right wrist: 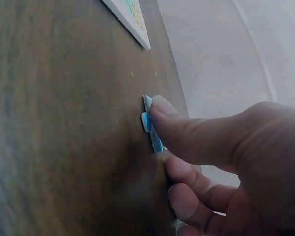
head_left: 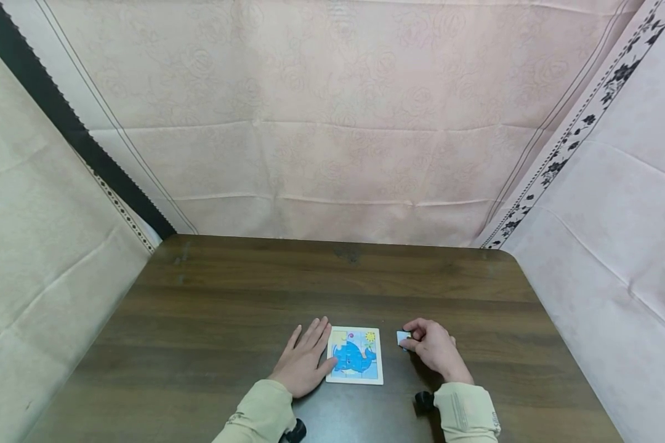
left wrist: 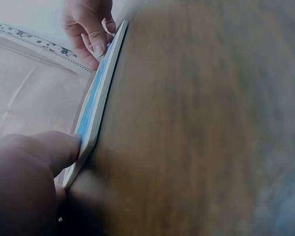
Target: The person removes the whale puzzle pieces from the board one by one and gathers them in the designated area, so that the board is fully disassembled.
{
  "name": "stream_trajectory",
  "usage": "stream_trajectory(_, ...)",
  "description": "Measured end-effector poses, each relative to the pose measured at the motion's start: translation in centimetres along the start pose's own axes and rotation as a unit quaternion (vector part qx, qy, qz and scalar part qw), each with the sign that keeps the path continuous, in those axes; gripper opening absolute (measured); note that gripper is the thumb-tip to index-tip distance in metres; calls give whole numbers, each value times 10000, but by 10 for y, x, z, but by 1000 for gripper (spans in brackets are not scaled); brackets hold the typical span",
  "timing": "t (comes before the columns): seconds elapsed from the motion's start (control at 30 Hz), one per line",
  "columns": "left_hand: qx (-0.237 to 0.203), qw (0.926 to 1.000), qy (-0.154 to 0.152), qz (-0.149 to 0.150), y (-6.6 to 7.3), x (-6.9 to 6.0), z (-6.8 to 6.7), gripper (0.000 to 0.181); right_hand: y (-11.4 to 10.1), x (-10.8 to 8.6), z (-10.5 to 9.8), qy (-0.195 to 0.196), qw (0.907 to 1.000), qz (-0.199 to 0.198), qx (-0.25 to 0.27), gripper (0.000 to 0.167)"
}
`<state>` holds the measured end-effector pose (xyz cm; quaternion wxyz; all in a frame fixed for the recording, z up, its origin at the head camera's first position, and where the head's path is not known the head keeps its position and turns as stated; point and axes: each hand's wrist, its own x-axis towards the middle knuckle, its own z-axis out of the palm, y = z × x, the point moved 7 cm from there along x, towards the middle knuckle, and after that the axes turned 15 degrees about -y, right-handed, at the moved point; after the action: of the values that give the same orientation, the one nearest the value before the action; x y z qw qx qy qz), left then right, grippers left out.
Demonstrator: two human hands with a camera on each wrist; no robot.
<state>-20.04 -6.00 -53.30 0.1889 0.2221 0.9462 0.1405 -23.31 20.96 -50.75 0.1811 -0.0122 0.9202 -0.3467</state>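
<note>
A square jigsaw puzzle (head_left: 357, 357) with a blue whale, a yellow sun and a pale frame lies flat on the table. Its upper left corner shows a plain cream patch. My left hand (head_left: 303, 364) rests along its left side, fingers stretched out, with the thumb on the frame's edge; the left wrist view shows that thumb (left wrist: 64, 150) touching the board. To the right of the puzzle, my right hand (head_left: 435, 349) pinches a small light-blue puzzle piece (head_left: 402, 336) between thumb and fingers. In the right wrist view the piece (right wrist: 146, 122) is tilted close to the tabletop, partly hidden by the thumb.
The brown wooden table (head_left: 227, 295) has rounded far corners. Pale patterned cloth (head_left: 332, 154) hangs behind it, with more cloth at both sides. Dark bands (head_left: 423, 403) sit at both wrists beside the light sleeves.
</note>
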Motion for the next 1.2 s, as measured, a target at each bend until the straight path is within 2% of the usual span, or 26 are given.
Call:
stream_trajectory(0.33, 6, 10000, 55, 27, 0, -1, -2, 75, -5, -1, -3, 200, 9997, 76, 125, 24)
stream_trajectory(0.53, -26, 10000, 55, -6, -2, 1, 1, 77, -18, -3, -2, 325, 9994, -97, 85, 21)
stream_trajectory(0.73, -15, 10000, -18, -46, -4, 3, 4, 76, -32, -4, 7, 341, 9992, -214, 27, 19)
stream_trajectory(1.2, -98, 9999, -95, -41, -2, 2, 2, 77, -60, 1, 29, 198, 9980, -583, -173, 13)
